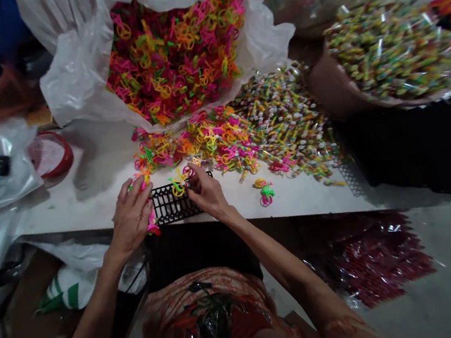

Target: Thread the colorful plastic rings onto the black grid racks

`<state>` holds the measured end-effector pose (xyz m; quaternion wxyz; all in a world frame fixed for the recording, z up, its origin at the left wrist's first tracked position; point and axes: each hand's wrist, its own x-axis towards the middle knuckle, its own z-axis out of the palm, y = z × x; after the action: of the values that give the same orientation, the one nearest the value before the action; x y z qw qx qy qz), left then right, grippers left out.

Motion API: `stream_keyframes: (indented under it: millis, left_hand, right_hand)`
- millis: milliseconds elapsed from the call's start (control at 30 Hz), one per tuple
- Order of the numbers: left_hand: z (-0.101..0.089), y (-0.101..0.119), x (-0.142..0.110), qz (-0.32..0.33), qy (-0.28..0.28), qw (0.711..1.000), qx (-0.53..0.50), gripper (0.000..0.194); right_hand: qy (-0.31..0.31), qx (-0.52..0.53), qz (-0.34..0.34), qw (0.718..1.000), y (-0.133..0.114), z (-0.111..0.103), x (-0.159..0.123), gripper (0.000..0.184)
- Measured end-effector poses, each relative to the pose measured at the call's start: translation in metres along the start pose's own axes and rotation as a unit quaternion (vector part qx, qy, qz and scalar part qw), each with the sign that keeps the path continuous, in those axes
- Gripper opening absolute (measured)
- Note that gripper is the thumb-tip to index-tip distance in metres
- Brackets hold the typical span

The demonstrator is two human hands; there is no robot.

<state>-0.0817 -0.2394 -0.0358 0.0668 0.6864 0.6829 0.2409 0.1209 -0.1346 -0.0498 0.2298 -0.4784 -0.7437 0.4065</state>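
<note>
"Black openwork rack [173, 204]: how does it lie in your head view?"

"I see it at the near edge of the white table [81, 206], long axis running left to right, between the left hand [130, 217] and right hand [208, 192]."

"Which is nearer?"

"Neither, I judge: each sits at 1 end."

"And the fingers?"

"Left ones bend over pink pieces [151, 220], grip unclear to me. Right thumb and forefinger nearly meet; I can't tell whether they grasp anything. The rack lies leftward of them, with a yellow piece [178, 188] on top."
</note>
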Motion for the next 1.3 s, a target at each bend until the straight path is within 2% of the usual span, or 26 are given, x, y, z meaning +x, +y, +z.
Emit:
stream_keyframes:
  millis: [133,200,267,367,433,633,700,767,833,900,1033,1133,1200,1300]
  left_hand:
    - [0.0,0.0,0.0,0.004,0.002,1.0,0.004,0.044]
    - [0.0,0.001,0.0,0.008,0.005,1.0,0.005,0.044]
    - [0.0,0.001,0.0,0.008,0.002,1.0,0.007,0.044]
    - [-0.001,0.001,0.0,0.005,-0.006,1.0,0.008,0.045]
    - [-0.002,0.001,0.0,0.005,-0.006,1.0,0.005,0.045]
    - [0.0,-0.001,-0.001,0.024,0.011,1.0,-0.003,0.045]
    - [0.0,-0.001,-0.001,0.028,0.014,1.0,-0.003,0.045]
    - [0.001,-0.002,-0.001,0.028,0.014,1.0,-0.003,0.046]
    - [0.001,-0.002,-0.001,0.028,0.015,0.999,-0.005,0.046]
    - [0.0,-0.002,0.0,0.025,0.014,1.0,-0.007,0.046]
    - [0.0,-0.001,0.0,0.013,0.01,1.0,-0.009,0.047]
    - [0.001,-0.002,0.0,0.015,0.01,1.0,-0.012,0.047]
    - [0.001,-0.002,0.0,0.018,0.013,1.0,-0.012,0.046]
    - [0.001,-0.003,0.0,0.021,0.018,1.0,-0.009,0.046]
  right_hand:
    - [-0.022,0.073,0.015,0.997,-0.003,0.003,0.006,0.071]
    - [-0.021,0.13,0.035,0.991,-0.003,0.004,0.009,0.072]
    - [-0.029,0.187,0.06,0.98,-0.002,0.005,0.011,0.062]
    - [-0.053,0.254,0.08,0.962,0.0,0.008,0.014,0.031]
    - [-0.069,0.282,0.088,0.953,0.0,0.01,0.015,0.029]
    - [-0.117,0.311,0.097,0.938,-0.002,0.014,0.016,0.034]
    - [-0.139,0.29,0.08,0.944,-0.001,0.014,0.017,0.03]
    - [-0.132,0.238,0.063,0.96,-0.001,0.014,0.018,0.026]
    - [-0.088,0.191,0.058,0.976,-0.002,0.014,0.019,0.029]
    - [-0.03,0.197,0.054,0.978,-0.003,0.012,0.022,0.037]
    - [0.081,0.319,0.066,0.942,-0.004,0.005,0.026,0.065]
    - [0.138,0.352,0.083,0.922,-0.003,0.006,0.02,0.08]
    - [0.129,0.336,0.071,0.93,-0.004,0.012,0.012,0.084]
    - [0.049,0.275,0.04,0.959,-0.01,0.028,0.002,0.09]
